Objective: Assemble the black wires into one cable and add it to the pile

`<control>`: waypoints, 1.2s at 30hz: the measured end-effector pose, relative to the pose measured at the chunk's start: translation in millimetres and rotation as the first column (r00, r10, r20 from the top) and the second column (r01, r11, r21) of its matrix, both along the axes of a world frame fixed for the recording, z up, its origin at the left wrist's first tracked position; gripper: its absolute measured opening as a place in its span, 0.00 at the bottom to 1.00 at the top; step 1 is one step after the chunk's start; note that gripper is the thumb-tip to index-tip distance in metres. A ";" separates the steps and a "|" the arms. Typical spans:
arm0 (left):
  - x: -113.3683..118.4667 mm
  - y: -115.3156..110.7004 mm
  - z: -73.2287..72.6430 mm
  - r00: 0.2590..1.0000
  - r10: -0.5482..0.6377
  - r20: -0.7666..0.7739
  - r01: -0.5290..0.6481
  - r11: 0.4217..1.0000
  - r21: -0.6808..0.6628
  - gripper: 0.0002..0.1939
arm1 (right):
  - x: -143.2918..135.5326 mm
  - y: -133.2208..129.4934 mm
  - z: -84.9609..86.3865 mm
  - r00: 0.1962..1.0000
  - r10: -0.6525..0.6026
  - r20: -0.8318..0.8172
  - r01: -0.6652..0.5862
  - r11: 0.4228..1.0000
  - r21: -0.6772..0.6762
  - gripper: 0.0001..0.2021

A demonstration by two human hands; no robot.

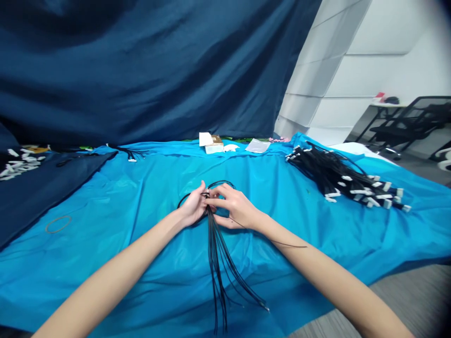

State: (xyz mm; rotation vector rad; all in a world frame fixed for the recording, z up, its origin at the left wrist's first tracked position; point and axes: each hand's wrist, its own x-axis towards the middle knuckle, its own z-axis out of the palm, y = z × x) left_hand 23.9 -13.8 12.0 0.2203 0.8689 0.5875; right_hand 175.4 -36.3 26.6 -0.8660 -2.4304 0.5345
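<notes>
Black thin cables (215, 256) hang in a loose bundle between my two hands, their ends trailing toward the front edge of the table. My left hand (193, 205) is closed round the top of the bundle, thumb up. From the other side, the fingers of my right hand (234, 206) pinch at the same spot, where a small pale piece shows; its kind is too small to make out. Behind the hands a loop of the black cable curves over the blue cloth. One strand lies across my right wrist.
Blue cloth (148, 263) covers the table. At the right lies a big pile of black cables with white connectors (338, 178); more white connectors (21, 164) are at far left. A small open box (214, 148) and white packet (258, 146) sit behind. A rubber band (58, 232) lies left.
</notes>
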 end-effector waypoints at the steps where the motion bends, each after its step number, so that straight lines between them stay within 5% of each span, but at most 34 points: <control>1: 0.1 -0.1 0.7 1.000 0.007 -0.005 -0.007 1.000 -0.004 0.24 | -0.9 -0.2 -0.9 1.000 0.006 0.013 -0.006 1.000 0.017 0.15; 7: 2.7 -2.7 -1.1 0.997 0.074 0.013 -0.074 0.997 0.018 0.22 | -5.5 -2.1 -10.0 0.999 -0.007 -0.048 0.016 0.983 0.182 0.11; 13: 5.6 -4.8 -0.5 0.996 0.083 0.023 -0.085 0.992 0.093 0.21 | -8.7 -6.4 -3.8 0.977 -0.104 -0.184 0.126 0.986 0.113 0.09; 21: 9.6 -9.6 -8.1 0.994 0.108 -0.008 -0.108 0.993 0.047 0.21 | -16.2 -7.8 -5.6 0.993 -0.096 -0.070 0.111 0.958 0.263 0.09; 28: 12.8 -6.1 -18.3 0.974 0.218 -0.055 -0.206 0.963 0.173 0.24 | -20.6 -12.7 -5.1 0.974 -0.100 -0.205 0.127 0.984 0.126 0.10; 36: 12.0 -3.2 -13.0 0.971 0.232 0.054 -0.235 0.969 0.070 0.24 | -24.7 -15.0 -7.5 0.956 -0.060 -0.286 0.109 0.981 0.161 0.09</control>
